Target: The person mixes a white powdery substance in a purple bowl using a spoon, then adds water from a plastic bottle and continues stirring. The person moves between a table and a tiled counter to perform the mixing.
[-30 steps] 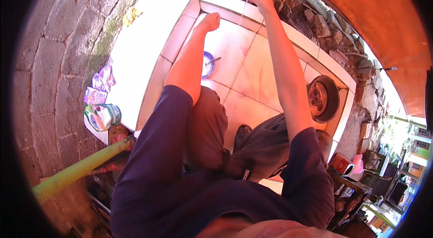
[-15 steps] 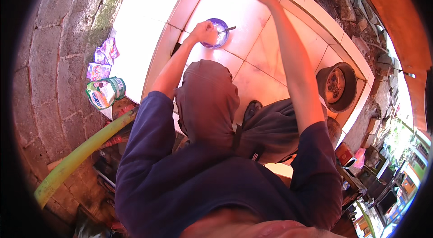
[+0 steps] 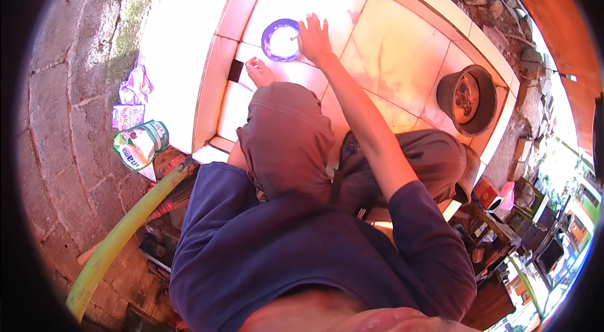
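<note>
1. Landmark: the purple-rimmed bowl [image 3: 281,39], sitting on the pale tiled floor [image 3: 384,49], contents washed out by sun glare.
2. Our right hand [image 3: 314,39] is just right of the bowl, fingers spread flat, touching or just over its rim. Hand open, gripping nothing we can see.
3. A thin stick-like thing pokes up inside the bowl next to our right fingers; too blown out to identify.
4. Our left hand [image 3: 258,72] is just below-left of the bowl, resting on the tile. Fingers curled; we cannot tell whether it holds anything.
5. A small dark square [image 3: 236,70] lies on the tile just left of our left hand, below-left of the bowl.
6. A round dark pot [image 3: 469,99] stands well to the right of the bowl, near the tile edge.
7. Well below-left of the bowl, off the tiles: crumpled sachets and a green-white packet [image 3: 139,145] on the stone paving.
8. A yellow-green hose [image 3: 123,237] runs diagonally further below that.
9. Our knees, in grey-brown trousers, sit between us and the bowl.
</note>
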Demonstrator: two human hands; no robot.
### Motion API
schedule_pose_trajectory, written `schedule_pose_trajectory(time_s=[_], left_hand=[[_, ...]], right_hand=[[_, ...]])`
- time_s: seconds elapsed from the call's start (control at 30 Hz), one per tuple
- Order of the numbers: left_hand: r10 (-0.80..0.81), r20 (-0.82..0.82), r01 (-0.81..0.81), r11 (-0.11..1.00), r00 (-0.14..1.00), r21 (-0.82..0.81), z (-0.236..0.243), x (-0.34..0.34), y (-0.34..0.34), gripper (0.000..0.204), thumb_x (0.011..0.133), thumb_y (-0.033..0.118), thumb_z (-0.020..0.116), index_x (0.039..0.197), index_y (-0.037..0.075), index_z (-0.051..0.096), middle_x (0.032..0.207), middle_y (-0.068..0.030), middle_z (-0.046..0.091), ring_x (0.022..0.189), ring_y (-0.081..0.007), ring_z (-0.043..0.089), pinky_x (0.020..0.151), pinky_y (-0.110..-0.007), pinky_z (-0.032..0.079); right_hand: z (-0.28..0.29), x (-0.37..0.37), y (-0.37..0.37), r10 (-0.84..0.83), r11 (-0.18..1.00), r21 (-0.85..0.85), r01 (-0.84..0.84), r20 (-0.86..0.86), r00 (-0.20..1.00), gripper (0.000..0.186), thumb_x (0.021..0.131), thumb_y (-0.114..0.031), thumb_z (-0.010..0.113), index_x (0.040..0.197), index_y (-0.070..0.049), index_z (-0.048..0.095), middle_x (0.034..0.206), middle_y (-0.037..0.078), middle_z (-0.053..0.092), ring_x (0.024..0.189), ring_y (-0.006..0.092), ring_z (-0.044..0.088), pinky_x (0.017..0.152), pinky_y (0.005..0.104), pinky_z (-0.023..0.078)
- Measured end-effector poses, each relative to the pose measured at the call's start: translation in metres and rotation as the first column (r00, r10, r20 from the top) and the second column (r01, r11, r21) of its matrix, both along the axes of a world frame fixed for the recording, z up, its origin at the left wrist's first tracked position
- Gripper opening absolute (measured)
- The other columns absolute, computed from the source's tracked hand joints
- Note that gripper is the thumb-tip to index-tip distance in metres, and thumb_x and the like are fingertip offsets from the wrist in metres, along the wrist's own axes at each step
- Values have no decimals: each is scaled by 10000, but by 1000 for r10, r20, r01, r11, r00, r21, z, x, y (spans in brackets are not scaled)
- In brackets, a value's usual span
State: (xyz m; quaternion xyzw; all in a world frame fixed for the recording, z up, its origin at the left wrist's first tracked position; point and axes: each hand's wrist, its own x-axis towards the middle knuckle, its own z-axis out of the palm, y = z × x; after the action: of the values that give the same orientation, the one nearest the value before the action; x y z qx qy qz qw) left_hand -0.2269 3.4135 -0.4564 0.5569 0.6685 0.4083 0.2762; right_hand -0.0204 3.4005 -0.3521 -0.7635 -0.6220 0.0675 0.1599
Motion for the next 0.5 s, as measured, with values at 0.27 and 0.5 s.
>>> schedule_pose_trajectory(time_s=[0.27, 0.5], left_hand=[[-40, 631, 544, 550, 775, -634, 37, 4, -12, 536, 1050, 468, 466, 1423, 130, 281, 1265, -189, 615, 1137, -288, 642, 927, -423, 488], [310, 822, 632, 529, 478, -566, -10, 9, 18, 575, 1031, 354, 491, 1485, 125, 223, 1271, -211, 597, 1039, -346, 667, 840, -506, 579]], right_hand=[[10, 40, 0, -128, 930, -356, 94, -73, 989, 413, 889, -250, 661, 1253, -62, 605, 1304, 198, 578, 1252, 359, 552, 1027, 575, 450], [106, 129, 51, -199, 911, -392, 130, -142, 970, 364, 854, -199, 635, 1190, -63, 663, 1232, 181, 665, 1128, 338, 656, 923, 473, 547]])
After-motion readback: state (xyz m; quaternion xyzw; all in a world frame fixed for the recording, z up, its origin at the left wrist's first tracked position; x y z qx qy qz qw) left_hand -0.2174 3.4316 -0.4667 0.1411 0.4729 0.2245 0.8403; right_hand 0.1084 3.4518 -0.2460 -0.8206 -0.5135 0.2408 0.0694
